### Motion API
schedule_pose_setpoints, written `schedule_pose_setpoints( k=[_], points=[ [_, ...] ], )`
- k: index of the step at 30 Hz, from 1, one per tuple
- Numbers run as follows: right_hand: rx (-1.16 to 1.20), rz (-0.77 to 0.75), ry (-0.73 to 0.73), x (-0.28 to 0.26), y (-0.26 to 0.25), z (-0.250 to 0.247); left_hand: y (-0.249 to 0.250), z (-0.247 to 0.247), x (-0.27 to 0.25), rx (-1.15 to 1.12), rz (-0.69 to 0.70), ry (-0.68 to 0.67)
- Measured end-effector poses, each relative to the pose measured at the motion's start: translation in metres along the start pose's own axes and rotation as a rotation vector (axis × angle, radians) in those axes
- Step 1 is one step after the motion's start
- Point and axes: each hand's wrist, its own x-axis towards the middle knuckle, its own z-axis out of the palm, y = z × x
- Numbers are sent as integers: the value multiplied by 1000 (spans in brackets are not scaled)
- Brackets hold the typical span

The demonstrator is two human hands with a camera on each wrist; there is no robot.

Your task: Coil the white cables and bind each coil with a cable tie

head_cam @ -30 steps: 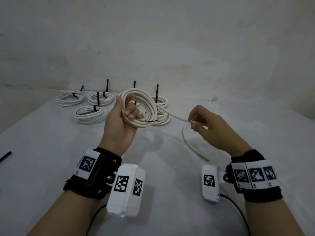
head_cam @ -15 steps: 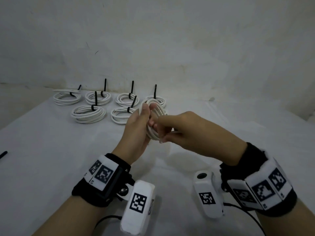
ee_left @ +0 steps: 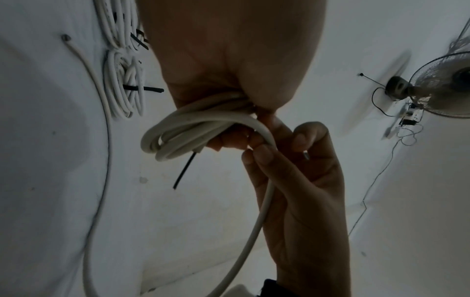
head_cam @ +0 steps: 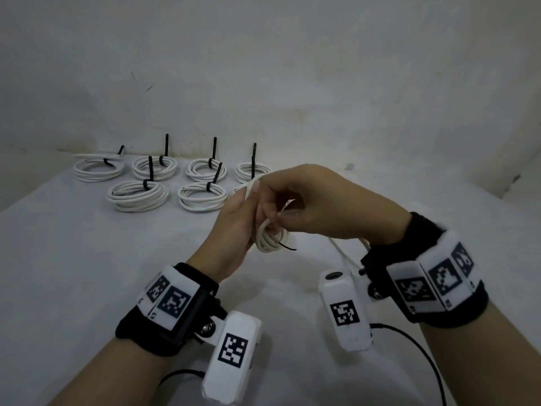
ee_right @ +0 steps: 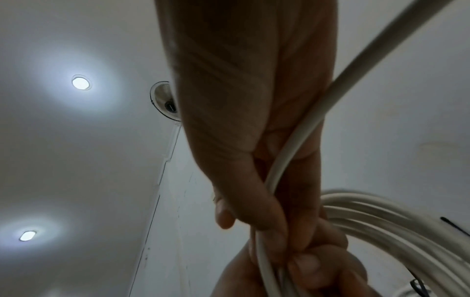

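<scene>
a person's left hand (head_cam: 234,227) clenches a half-wound coil (head_cam: 270,238) of white cable above a white table (head_cam: 87,273), in front of six bound coils (head_cam: 137,194). the right hand (head_cam: 310,206) pinches the loose strand (ee_left: 254,231) and lays it against the coil. a black wire end (ee_left: 184,170) pokes from the coil. to wind well, each new loop should probably match the others in size, the left grip staying firm so turns cannot spring apart.
</scene>
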Motion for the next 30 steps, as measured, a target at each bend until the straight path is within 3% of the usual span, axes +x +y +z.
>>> schedule_pose_setpoints(
  k=[5,9,17,20,25,28,30],
  points=[
    [58,8,233,1,11,-2,5,-1,1,-52,-11,-74],
    [28,-20,341,3,19,2,6,1,0,-210,-119,-163],
    [-116,13,648,5,47,4,9,-9,3,-271,-205,-148],
    [-23,119,639,-1,59,4,12,-15,6,-484,-203,-133],
    [202,234,467,-24,77,5,19,-30,12,-693,-105,-11],
    [142,256,382,-36,85,4,21,-36,13,-723,-41,61],
    [-26,255,278,-42,87,2,20,-38,14,-743,-15,94]
  ],
)
